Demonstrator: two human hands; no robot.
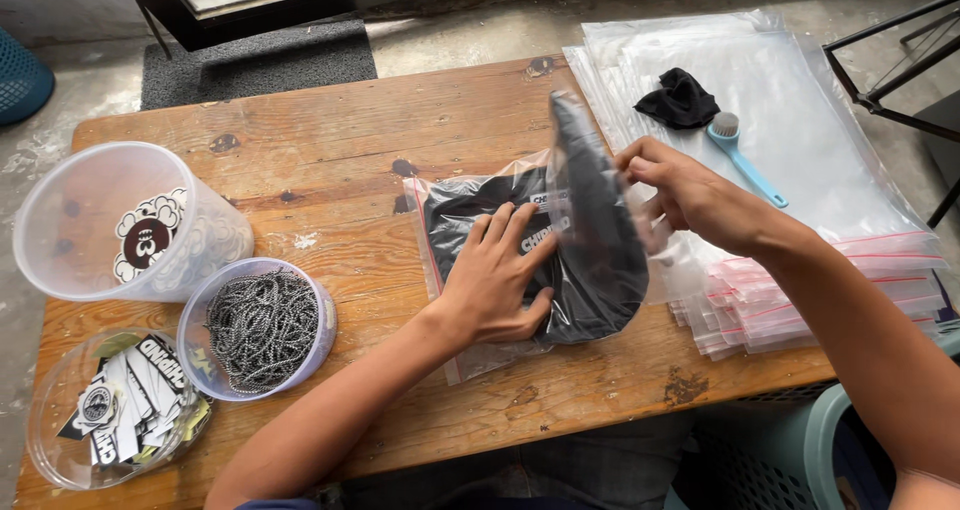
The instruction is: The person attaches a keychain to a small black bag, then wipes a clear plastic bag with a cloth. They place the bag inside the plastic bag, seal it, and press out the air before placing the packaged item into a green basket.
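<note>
Flat, left hand point(495, 285) presses black garment point(590, 260); right hand point(690, 195) pinches clear bag point(480, 355).

Left hand point(497, 282) presses black garment point(590, 260) — right hand point(690, 195) grips bag point(480, 355).

1. It was a small home packing workshop: a worn wooden surface point(330, 160) stood on bare concrete floor point(60, 150).
2. Stacked zip bags point(800, 170) filled its right edge; tubs of chains point(262, 328) and stickers point(120, 405) sat near its left corner.

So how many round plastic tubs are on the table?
3, all at the table's left end: a large clear tub lying tilted, a small tub of metal chain beside it, and a tub of stickers at the front corner.
</note>
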